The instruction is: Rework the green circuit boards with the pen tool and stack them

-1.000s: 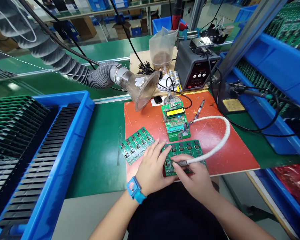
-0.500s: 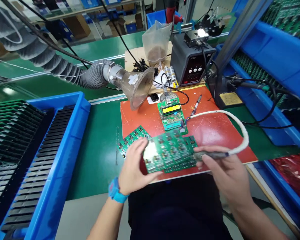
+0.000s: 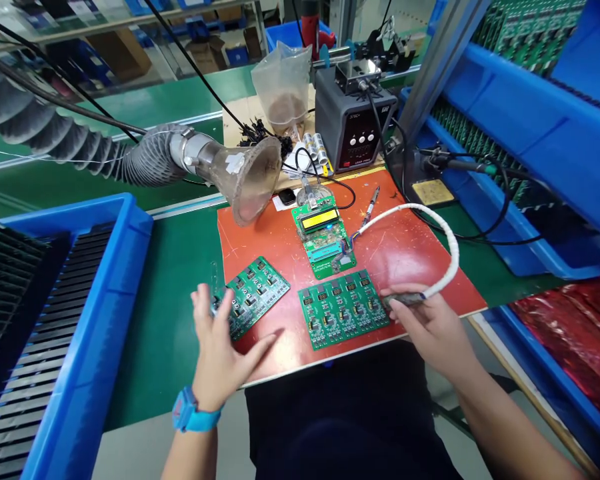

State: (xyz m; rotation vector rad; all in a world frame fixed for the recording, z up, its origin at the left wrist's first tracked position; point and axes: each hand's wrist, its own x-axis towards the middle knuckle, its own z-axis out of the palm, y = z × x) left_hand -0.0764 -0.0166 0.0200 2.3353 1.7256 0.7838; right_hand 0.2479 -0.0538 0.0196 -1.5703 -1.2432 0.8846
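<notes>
In the head view, the person's left hand (image 3: pixel 215 353), with a blue wristwatch (image 3: pixel 193 412) on its wrist, is held open at the front of the bench. Its fingers (image 3: pixel 203 310) are spread well apart, and their tips are at the left corner of a green rectangular circuit-board panel (image 3: pixel 255 297), though I cannot tell whether they touch it. That panel lies tilted on an orange-red work mat (image 3: pixel 405 260).

The right hand (image 3: pixel 430 330) has its fingers (image 3: pixel 405 320) clamped on a grey probe handle (image 3: pixel 403 299), just above the right end of a second green circuit-board panel (image 3: pixel 343 310). A white braided cable (image 3: pixel 447 247) loops from the handle to a green test board with a yellow LCD screen (image 3: pixel 324 240), which sits between the panels and the far edge of the mat.

A slim soldering pen (image 3: pixel 371 203) lies on the mat beside the test board. Beyond it stand a grey soldering station (image 3: pixel 353 127) and a clear flared fume-extractor hood (image 3: pixel 250 180). A blue tray (image 3: pixel 75 217) of stacked dark boards sits on the green bench (image 3: pixel 170 300) to the left.
</notes>
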